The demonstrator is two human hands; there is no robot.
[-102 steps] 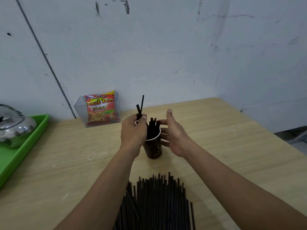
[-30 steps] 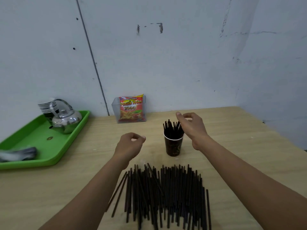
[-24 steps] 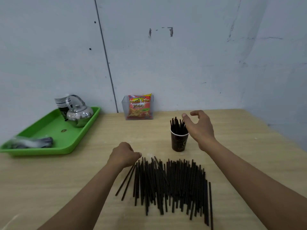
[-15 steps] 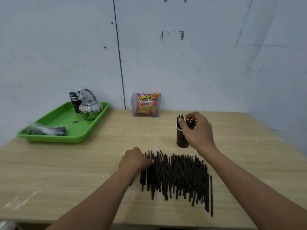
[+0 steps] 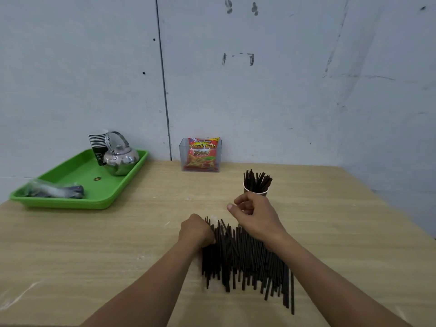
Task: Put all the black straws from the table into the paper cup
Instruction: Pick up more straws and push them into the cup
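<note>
Black straws (image 5: 247, 256) heaped on wooden table (image 5: 94, 244), more upright in paper cup (image 5: 256, 191) beyond, left hand (image 5: 197, 232) curled at pile's left edge, grasp unclear, right hand (image 5: 256, 215) above pile, fingers curled, empty

Scuffed pale grey wall (image 5: 283, 102), dark vertical seam (image 5: 162, 90); light wooden table (image 5: 94, 244) against it

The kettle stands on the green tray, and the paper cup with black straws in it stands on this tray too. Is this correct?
Not quite. The head view shows the kettle on the green tray, but the paper cup with black straws in it stands on the wooden table, to the right of the tray, just behind the right hand.
</note>
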